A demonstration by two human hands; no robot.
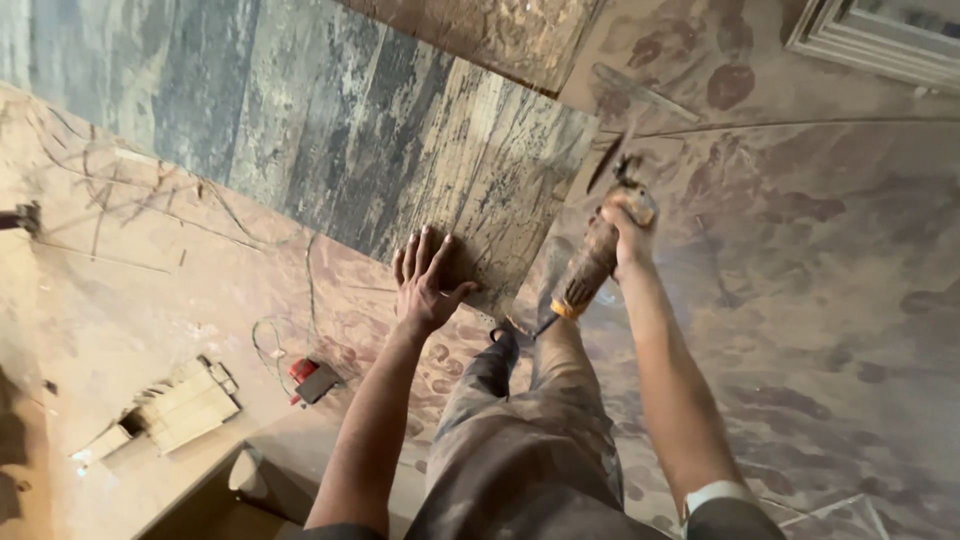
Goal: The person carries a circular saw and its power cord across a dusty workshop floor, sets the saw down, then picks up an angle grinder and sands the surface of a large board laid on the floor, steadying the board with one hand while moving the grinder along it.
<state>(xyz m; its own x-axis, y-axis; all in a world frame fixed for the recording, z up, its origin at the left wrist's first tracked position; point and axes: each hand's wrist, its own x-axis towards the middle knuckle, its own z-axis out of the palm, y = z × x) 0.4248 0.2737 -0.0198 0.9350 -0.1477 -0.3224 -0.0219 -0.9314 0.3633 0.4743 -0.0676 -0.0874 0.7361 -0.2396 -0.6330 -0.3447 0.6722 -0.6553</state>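
Observation:
A large dusty grey-blue tile (350, 120) lies flat on the dust-covered floor. My left hand (428, 280) presses flat on its near corner, fingers spread. My right hand (628, 228) grips a dust-coated angle grinder (598, 250) with an orange collar at its rear. The grinder's disc (607, 163) sits at the tile's right edge. My legs in dusty trousers (530, 420) stand just behind the tile's corner.
A thin cable (268, 345) trails across the floor to a red and black plug block (312, 380). A pale slatted block (185, 408) lies at the lower left. A white moulded frame (880, 40) sits at the top right. Footprints mark the dusty floor (820, 300).

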